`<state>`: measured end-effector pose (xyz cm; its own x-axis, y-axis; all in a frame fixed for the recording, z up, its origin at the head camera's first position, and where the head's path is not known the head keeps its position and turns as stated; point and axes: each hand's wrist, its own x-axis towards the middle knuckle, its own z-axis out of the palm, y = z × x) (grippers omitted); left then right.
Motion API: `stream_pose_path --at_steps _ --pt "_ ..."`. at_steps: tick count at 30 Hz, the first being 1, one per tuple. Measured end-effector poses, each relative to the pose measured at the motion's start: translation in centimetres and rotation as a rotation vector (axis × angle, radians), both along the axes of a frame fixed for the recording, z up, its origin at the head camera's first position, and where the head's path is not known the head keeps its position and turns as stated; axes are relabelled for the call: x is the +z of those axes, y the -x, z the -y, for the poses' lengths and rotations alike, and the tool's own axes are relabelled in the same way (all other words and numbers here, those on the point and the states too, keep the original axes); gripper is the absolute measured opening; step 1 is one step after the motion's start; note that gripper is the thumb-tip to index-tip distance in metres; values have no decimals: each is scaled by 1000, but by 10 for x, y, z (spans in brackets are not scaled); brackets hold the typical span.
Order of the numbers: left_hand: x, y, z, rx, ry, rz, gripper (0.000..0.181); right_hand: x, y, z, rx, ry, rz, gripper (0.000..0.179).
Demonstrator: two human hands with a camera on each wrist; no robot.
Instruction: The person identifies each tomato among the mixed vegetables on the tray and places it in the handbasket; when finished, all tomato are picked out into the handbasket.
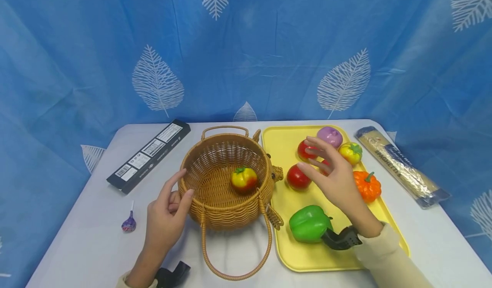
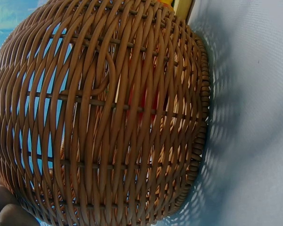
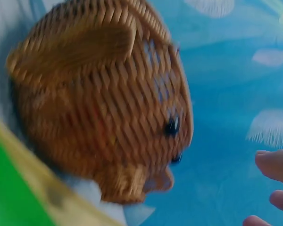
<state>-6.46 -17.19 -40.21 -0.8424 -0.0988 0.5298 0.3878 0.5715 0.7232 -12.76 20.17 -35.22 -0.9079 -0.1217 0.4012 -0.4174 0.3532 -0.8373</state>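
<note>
We see the right hand [image 1: 338, 179] above the yellow tray [image 1: 326, 260], its thumb and fingers spread wide; it appears to hold nothing. The relation we judge to matter most is its place over the red fruits: the nearest red fruit [image 1: 297, 177] lies just beyond the thumb tip, toward the left edge of the bench [image 1: 77, 241], on the tray's basket side. Being round, it shows no long axis for us to line up with.

Farther left, toward the middle of the bench, the wicker basket [image 1: 230, 220] stands just beside the tray, its mouth up and a yellow-red fruit [image 1: 244, 180] inside near the right wall. We find the left hand [image 1: 167, 217] at the basket's left side, thumb and forefinger parted at the rim; how firmly they touch we cannot tell. So the right hand is the nearer one to the red fruits, the left to the basket, and from the right hand the basket lies toward the bench's left edge.
</note>
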Motion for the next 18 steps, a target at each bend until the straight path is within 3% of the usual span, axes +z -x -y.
stream_pose_path --at_steps 7,12,18 --pt "0 0 -1 -5 -2 -7 53 -18 12 -23 -57 -180 89 59" --pt "0 -1 -1 2 -3 7 53 -27 22 -36 -21 -263 140 58" --pt "-1 -1 0 2 -8 17 53 -27 26 -47 29 -320 212 59"
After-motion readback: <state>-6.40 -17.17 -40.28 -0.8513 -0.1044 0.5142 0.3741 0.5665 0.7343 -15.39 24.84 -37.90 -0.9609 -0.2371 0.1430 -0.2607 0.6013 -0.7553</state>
